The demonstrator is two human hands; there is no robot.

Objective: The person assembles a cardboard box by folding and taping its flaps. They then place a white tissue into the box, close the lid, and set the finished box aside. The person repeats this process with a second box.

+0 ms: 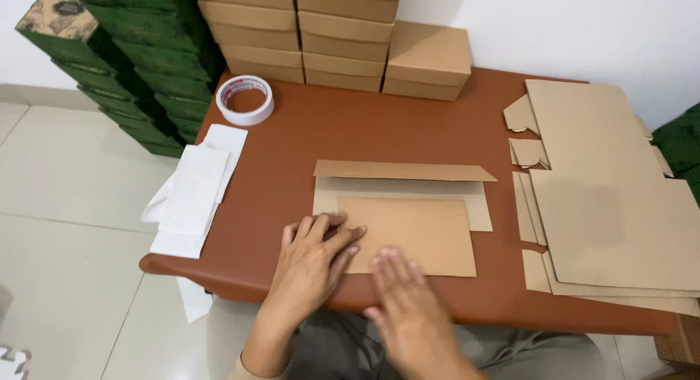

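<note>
A flat brown cardboard blank (405,216) lies in the middle of the brown table (350,125), its near part folded over into a darker rectangle and its far flap raised. My left hand (312,267) rests flat on the folded part's near left corner, fingers spread. Just to its right, my right hand (410,307) hovers blurred over the table's near edge, palm down, fingers apart, at the blank's near edge. Neither hand grips anything.
A stack of flat cardboard blanks (612,205) covers the table's right side. Closed brown boxes (343,37) are piled at the back, green boxes (138,52) stacked on the floor at left. A white tape roll (245,100) and white tissue sheets (193,194) lie at the left.
</note>
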